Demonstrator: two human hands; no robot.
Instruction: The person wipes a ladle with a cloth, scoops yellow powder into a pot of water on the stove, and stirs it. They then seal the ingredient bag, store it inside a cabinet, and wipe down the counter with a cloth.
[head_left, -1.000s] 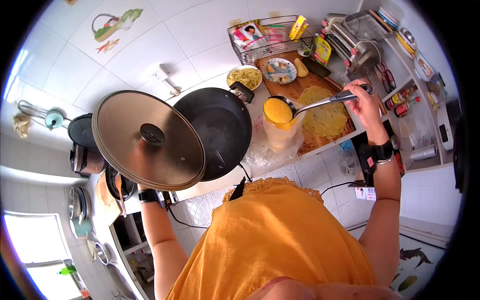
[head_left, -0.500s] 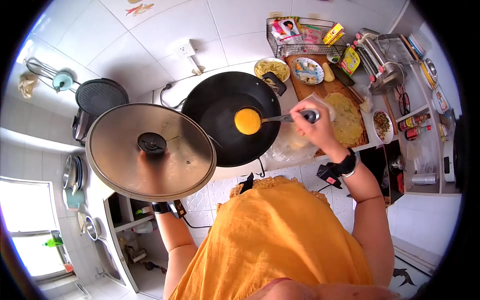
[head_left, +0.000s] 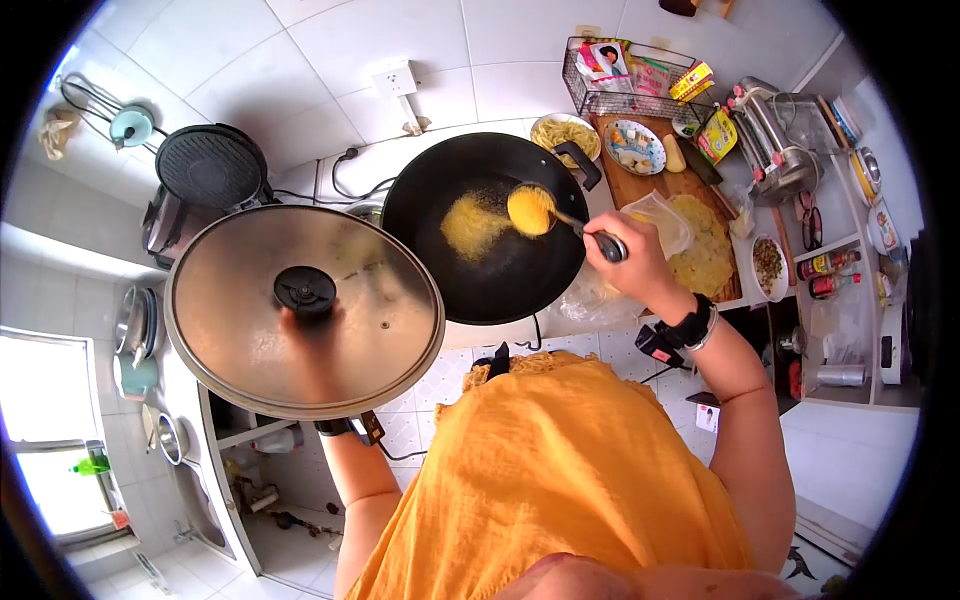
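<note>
My right hand (head_left: 628, 258) is closed round the dark handle of a ladle (head_left: 562, 214). Its bowl holds a smooth yellow mixture (head_left: 530, 211) and sits over the right half of a black wok (head_left: 475, 295). A thin, speckled yellow patch (head_left: 472, 228) lies on the wok's bottom, left of the ladle. With my left hand (head_left: 310, 335), seen dimly through the glass, I hold up a large glass lid (head_left: 230, 320) by its black knob (head_left: 305, 290). The lid is tilted towards me, left of the wok and overlapping its edge; my left fingers are mostly hidden behind the knob.
Right of the wok, flat pancakes (head_left: 700, 255) lie on a wooden board (head_left: 618, 185), near a plate (head_left: 636, 147) and a bowl of pale shreds (head_left: 565, 137). A wire basket (head_left: 640, 95) stands behind. At left is an open electric griddle (head_left: 210, 168).
The ladle has moved right and tilted. A yellow patch now lies on the wok's bottom where the full ladle was. The lid stays in my left hand, slightly shifted in view.
</note>
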